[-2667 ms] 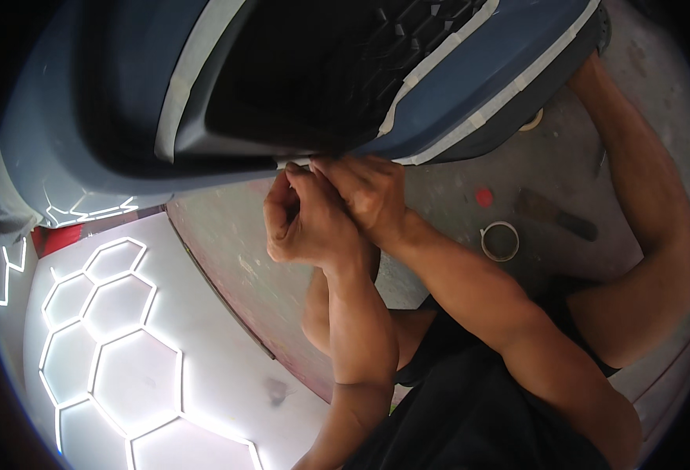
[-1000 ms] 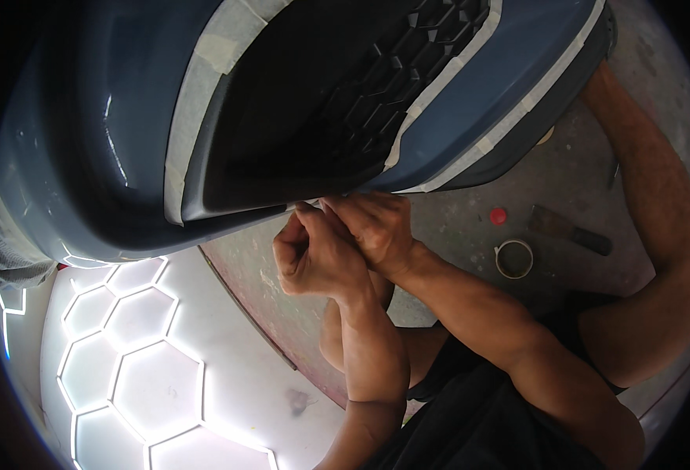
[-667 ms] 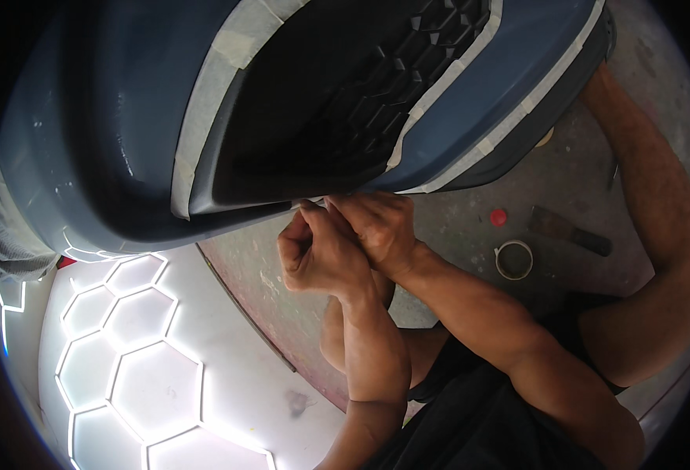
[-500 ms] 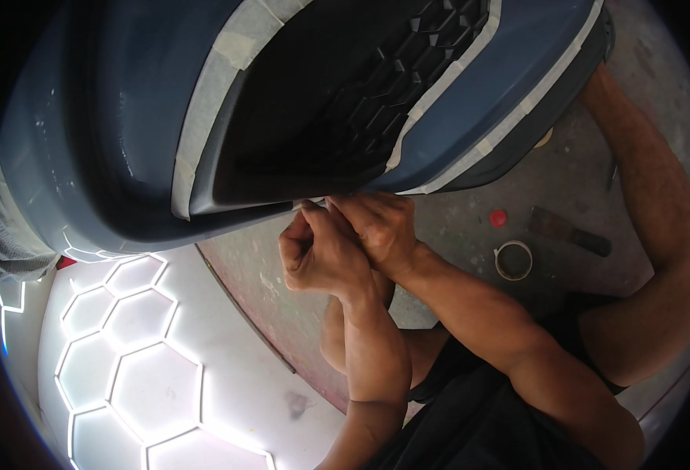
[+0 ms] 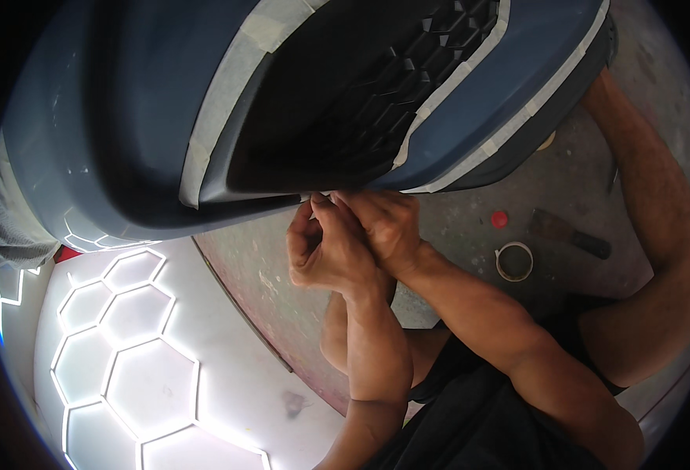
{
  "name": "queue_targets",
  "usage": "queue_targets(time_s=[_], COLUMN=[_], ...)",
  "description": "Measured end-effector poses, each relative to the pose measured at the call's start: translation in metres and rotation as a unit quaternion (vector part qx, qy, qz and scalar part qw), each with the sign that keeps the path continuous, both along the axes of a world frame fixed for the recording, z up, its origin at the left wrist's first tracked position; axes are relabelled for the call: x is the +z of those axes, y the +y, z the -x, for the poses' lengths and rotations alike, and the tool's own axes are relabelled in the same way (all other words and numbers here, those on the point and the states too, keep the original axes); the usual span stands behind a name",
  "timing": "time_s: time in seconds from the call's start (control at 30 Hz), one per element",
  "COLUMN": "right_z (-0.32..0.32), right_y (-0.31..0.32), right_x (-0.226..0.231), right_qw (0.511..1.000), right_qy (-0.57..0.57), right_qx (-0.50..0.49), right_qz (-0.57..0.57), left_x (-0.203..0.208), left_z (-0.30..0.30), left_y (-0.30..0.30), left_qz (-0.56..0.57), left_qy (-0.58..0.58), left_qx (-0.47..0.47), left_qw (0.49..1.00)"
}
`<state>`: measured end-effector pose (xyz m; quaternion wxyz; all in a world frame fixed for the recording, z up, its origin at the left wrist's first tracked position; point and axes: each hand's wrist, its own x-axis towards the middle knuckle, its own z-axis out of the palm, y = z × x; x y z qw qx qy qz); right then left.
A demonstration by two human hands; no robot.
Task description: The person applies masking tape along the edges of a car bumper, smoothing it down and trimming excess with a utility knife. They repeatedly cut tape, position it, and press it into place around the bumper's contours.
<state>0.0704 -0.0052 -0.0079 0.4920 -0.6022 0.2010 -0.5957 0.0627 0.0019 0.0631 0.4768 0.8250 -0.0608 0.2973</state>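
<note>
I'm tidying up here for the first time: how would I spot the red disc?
Find the bumper, then the right hand at its lower edge. On the floor right of that hand, the disc lies near a pale ring and a dark-handled tool. It alone of those three is red.

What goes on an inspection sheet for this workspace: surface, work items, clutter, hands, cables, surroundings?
Surface: grey floor, speckled and stained.
Work items: blue-grey car bumper; pale masking tape along several edges; black honeycomb grille.
Clutter: tape roll, red disc, dark-handled flat tool, all on the floor.
Hands: left hand and right hand together, fingertips at the bumper's lower edge; anything pinched is unclear.
Cables: nothing seen.
Surroundings: glowing hexagon outlines at lower left, grey cloth at far left.
</note>
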Motion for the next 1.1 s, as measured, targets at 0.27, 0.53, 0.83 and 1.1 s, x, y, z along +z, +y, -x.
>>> queue_targets(time_s=[0.27, 0.53, 0.83, 1.1], right_z=[-0.001, -0.001, 0.0, -0.004], right_y=[0.0, -0.001, -0.001, 0.004], right_x=[0.0, 0.001, 0.007, 0.008], right_qw=[1.0, 1.0, 1.0, 0.999], right_qy=[0.0, -0.004, -0.004, 0.012], right_qx=[-0.003, -0.002, 0.0, -0.015], right_qz=[-0.002, -0.003, -0.02, -0.034], left_x=[-0.006, -0.002, -0.006, -0.022], left_z=[-0.009, -0.005, -0.006, -0.008], left_y=[0.01, 0.005, 0.015, 0.054], left_qz=[-0.002, 0.018, -0.05, -0.123], left_qy=[-0.027, -0.016, -0.063, -0.074], left_qx=[0.0, -0.015, -0.027, -0.097], left_qw=[1.0, 1.0, 0.996, 0.985])
